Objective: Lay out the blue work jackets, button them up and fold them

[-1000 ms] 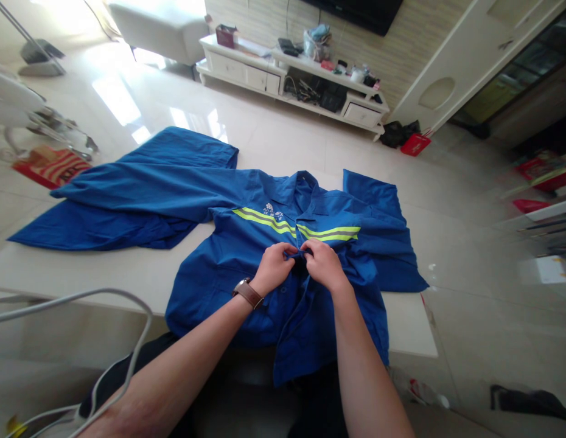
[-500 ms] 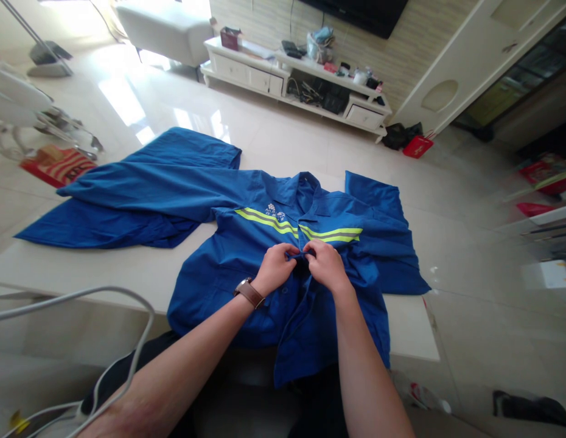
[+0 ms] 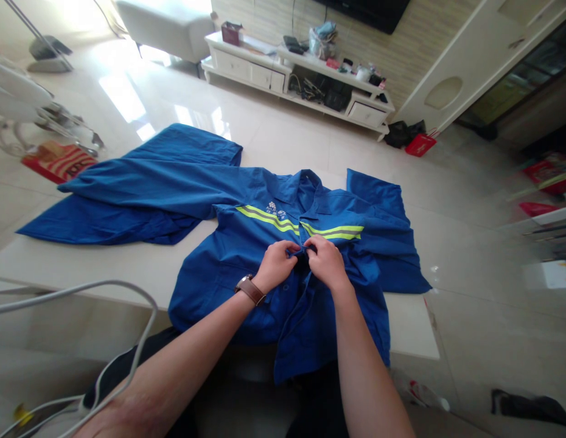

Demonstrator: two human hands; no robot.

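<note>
A blue work jacket (image 3: 251,243) with yellow-and-grey reflective stripes lies spread over a white table (image 3: 192,261), its collar pointing away from me. My left hand (image 3: 278,264) pinches one front edge of the jacket just below the stripe. Close beside it, my right hand (image 3: 325,260) pinches the opposite front edge. Between my fingertips the cloth is bunched, and whatever button or buttonhole is there stays hidden. Below the hands the two front edges hang apart, with a button (image 3: 285,286) showing. A brown-strapped watch (image 3: 250,289) is on my left wrist.
More blue cloth (image 3: 109,219) lies under the sleeve at the left. A white cable (image 3: 141,298) loops up at the lower left. Past the table stand a white TV cabinet (image 3: 246,70), a grey seat (image 3: 168,27) and a red striped paper bag (image 3: 59,161).
Both hands stay at the jacket's front opening, with fingers shifting slightly around the bunched cloth. The jacket lies almost as before; the view has tilted a little.
</note>
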